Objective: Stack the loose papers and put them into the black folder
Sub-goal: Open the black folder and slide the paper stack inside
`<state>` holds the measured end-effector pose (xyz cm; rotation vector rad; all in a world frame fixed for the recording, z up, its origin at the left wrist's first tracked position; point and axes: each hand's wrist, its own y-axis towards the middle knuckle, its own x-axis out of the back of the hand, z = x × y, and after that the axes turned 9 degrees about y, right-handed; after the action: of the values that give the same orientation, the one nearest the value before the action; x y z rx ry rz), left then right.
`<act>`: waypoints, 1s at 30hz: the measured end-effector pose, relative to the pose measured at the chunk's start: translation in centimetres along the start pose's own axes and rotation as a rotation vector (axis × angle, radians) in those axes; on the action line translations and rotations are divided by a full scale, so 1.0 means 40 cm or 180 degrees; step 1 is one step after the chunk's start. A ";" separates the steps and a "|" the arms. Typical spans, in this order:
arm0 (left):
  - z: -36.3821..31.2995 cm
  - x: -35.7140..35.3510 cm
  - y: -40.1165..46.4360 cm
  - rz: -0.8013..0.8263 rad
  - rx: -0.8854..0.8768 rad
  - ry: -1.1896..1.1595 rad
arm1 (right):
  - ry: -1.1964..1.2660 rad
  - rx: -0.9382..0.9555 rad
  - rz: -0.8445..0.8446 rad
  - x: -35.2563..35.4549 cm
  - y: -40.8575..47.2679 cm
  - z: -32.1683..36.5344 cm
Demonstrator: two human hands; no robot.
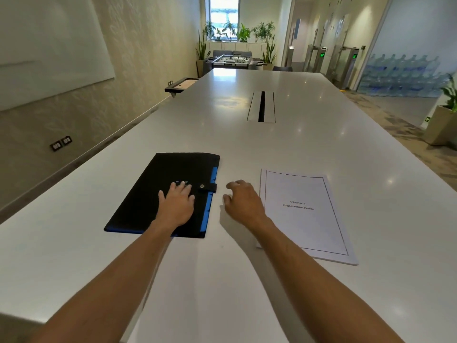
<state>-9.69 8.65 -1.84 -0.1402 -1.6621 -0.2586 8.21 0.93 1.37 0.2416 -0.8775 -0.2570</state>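
A black folder (pixel 148 194) with blue edging lies closed on the white table (pixel 247 144), its snap strap (pixel 207 186) fastened on the right side. My left hand (pixel 176 204) rests flat on the folder's cover, fingers spread. To the right lies a neat stack of papers (pixel 306 214) with a framed title page on top. My right hand (pixel 243 203) hovers between the folder and the papers, fingers loosely curled and holding nothing, just left of the stack's edge.
A cable slot (pixel 261 106) is set into the table's middle farther away. The table's left edge runs along a wall; a small tray table (pixel 181 85) stands beyond it. A planter (pixel 442 125) sits on the floor at right.
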 end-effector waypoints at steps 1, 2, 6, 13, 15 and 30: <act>-0.001 -0.011 -0.001 0.0065 -0.0004 0.0047 | 0.0008 0.0034 0.0047 -0.020 0.010 0.009; -0.003 -0.018 -0.002 0.0082 -0.0009 0.0093 | 0.0018 0.0074 0.0073 -0.039 0.018 0.017; -0.012 -0.033 -0.008 0.0046 -0.0069 0.0196 | -0.0110 0.0179 0.0158 -0.100 0.046 0.038; -0.017 -0.041 -0.032 -0.0033 -0.0153 0.0154 | -0.0972 0.0275 0.0053 -0.154 0.089 0.051; -0.017 -0.039 -0.031 -0.0036 -0.0149 0.0120 | -0.1036 0.0239 0.0003 -0.163 0.101 0.054; -0.022 -0.035 -0.034 0.0112 -0.0145 0.0020 | -0.0855 0.0599 -0.0041 -0.129 0.136 0.018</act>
<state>-9.03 7.22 -3.28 -0.2026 -1.6467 -0.2702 5.17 7.62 -0.21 0.3940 -1.1686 -0.2218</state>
